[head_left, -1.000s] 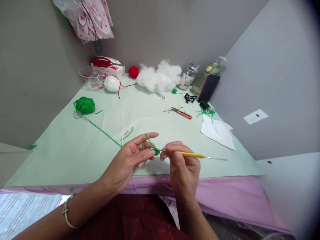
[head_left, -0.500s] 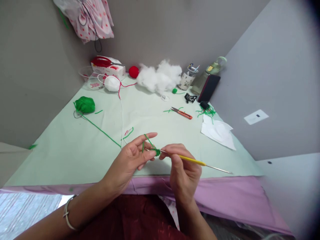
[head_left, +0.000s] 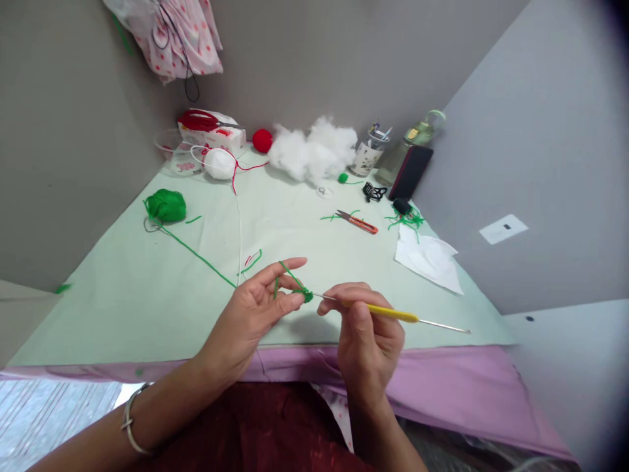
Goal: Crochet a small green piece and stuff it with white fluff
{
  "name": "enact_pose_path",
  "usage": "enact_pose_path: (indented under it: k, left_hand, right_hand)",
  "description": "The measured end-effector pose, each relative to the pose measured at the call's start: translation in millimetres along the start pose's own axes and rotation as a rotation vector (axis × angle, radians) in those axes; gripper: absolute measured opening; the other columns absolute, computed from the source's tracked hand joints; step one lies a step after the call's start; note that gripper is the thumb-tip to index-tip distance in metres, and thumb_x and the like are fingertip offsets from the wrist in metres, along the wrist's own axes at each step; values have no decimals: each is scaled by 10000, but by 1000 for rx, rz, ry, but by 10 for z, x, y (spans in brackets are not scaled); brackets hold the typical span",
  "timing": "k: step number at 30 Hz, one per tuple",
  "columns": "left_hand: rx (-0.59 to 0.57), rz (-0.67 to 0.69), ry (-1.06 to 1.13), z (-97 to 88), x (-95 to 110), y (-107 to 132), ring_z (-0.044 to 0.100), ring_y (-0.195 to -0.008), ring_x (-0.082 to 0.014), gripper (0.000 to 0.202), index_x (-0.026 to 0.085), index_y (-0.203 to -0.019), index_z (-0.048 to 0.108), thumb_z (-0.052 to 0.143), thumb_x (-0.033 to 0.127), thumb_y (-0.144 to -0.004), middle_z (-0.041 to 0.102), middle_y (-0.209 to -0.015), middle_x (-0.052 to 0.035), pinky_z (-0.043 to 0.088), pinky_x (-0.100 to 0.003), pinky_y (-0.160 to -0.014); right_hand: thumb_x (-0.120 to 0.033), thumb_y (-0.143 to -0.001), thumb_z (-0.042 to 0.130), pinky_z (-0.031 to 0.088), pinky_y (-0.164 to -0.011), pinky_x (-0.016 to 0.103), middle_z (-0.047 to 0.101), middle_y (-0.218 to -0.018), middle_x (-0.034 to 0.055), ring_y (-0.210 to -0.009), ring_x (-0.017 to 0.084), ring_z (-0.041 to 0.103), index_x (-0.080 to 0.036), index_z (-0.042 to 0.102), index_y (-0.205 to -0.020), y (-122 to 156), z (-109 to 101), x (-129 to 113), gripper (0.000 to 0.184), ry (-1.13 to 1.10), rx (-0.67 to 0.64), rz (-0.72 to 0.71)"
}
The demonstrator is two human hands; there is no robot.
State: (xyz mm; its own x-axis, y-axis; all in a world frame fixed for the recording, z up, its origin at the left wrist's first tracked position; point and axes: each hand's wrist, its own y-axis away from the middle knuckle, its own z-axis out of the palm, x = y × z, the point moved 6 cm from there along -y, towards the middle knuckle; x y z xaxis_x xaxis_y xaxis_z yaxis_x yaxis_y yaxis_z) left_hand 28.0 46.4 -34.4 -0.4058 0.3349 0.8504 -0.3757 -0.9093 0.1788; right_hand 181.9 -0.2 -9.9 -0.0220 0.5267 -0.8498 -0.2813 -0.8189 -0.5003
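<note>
My left hand (head_left: pixel 255 311) pinches a small green crochet piece (head_left: pixel 307 296) between thumb and middle finger. Green yarn (head_left: pixel 289 274) loops over its raised index finger. That strand runs back across the table to a green yarn ball (head_left: pixel 166 206) at the left. My right hand (head_left: pixel 366 331) is closed on a yellow-handled crochet hook (head_left: pixel 393 314). The hook's metal tip sits in the green piece. Both hands hover just above the near edge of the pale green table (head_left: pixel 122 295).
Orange thread snips (head_left: pixel 358 223) and green yarn scraps (head_left: pixel 407 219) lie mid-table. White stuffing (head_left: pixel 314 152), a red yarn ball (head_left: pixel 262 141), a white mask (head_left: pixel 219 164), a box with red scissors (head_left: pixel 211 130), a cup, a bottle and a phone (head_left: pixel 410 172) stand at the back. White paper (head_left: pixel 430 259) lies right.
My right hand has drawn the hook a little to the right and levelled it. My left hand has shifted slightly up and left with the green piece.
</note>
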Motion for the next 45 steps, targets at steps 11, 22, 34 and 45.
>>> enact_pose_path:
  k: [11,22,34,45]
  left_hand:
    - [-26,-10,16,36,-20,16,601,-880,-116,548,321,-1374,700,874,254,-859,683,-887,40,434,-255,-886]
    - [25,10,43,64,-34,37,599,-835,-117,556,281,-1355,688,897,276,-840,684,-839,48,450,-268,-867]
    - [43,-17,35,10,25,6,570,-815,-116,720,242,-1482,584,899,269,-835,678,-816,55,424,-271,-841]
    - [-16,-149,126,110,-78,31,477,-600,-59,686,220,-1427,657,921,254,-795,608,-712,80,447,-224,-721]
  right_hand:
    - [-159,-1028,592,575,-762,344,735,-876,24,-849,178,687,-238,775,-1061,4,68,-102,201,195,-79,-125]
    - [6,-940,646,644,-735,340,741,-1125,88,-967,207,738,-276,735,-1319,228,144,-95,481,649,-35,-481]
    - [21,-945,611,610,-789,302,744,-1069,66,-962,171,715,-214,761,-1199,171,87,-220,377,510,-79,-377]
    - [-57,-962,647,607,-763,347,719,-1077,63,-968,204,713,-314,768,-1260,187,124,-100,412,652,-10,-501]
